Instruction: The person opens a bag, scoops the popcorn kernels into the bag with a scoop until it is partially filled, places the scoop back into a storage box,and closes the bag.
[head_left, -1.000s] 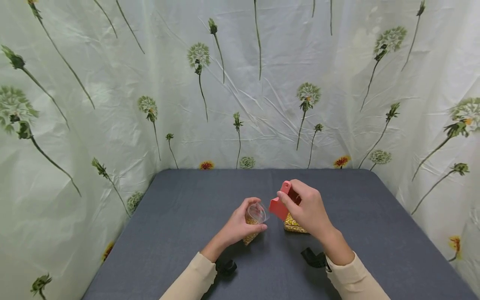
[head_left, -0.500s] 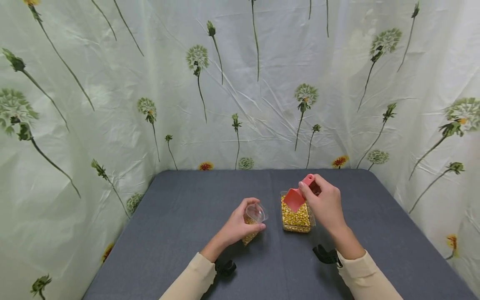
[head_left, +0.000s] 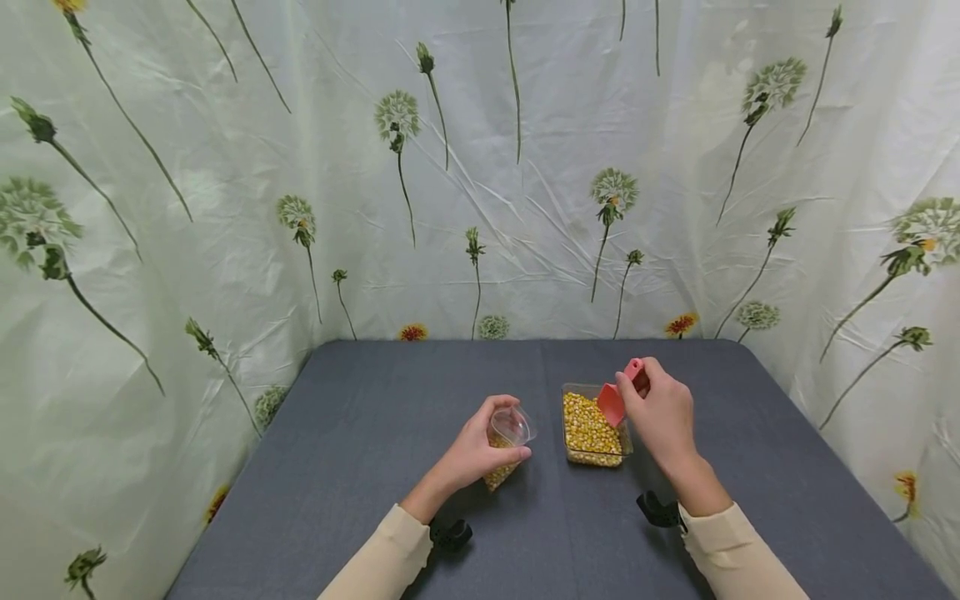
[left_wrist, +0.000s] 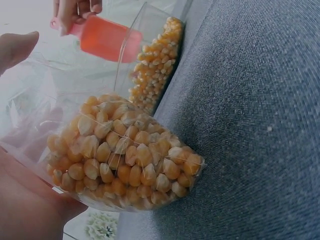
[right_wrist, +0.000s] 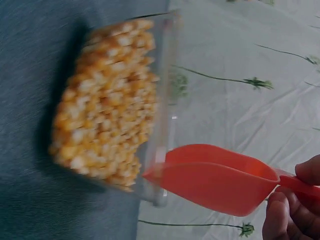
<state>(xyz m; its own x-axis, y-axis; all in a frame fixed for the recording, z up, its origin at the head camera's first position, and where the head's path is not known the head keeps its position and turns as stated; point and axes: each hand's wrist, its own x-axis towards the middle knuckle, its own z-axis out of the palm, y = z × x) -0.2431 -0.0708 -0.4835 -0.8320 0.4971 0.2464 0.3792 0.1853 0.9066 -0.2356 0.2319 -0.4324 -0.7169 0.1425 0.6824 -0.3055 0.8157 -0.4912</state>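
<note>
My left hand [head_left: 480, 446] grips a clear plastic bag [left_wrist: 120, 160], its rounded mouth open and its lower part filled with corn kernels. The fingers and thumb curl round the upper part of the bag. Between thumb and fingers, my right hand [head_left: 666, 421] pinches the handle of a red scoop [head_left: 611, 405]. The scoop's tip points down at the right rim of a clear rectangular container [right_wrist: 162, 120] of yellow corn kernels [head_left: 587, 425]. In the right wrist view, the tip overlaps the container's wall near one corner.
A dark grey cloth covers the table [head_left: 390, 417]. Behind it hangs a pale curtain [head_left: 345, 125] printed with dandelions. Black straps [head_left: 658, 509] sit at both wrists, below the cream sleeves [head_left: 738, 546].
My right hand has carried the scoop rightward from beside the bag to the container, then lowered it at the right rim. The left hand and bag have barely moved.
</note>
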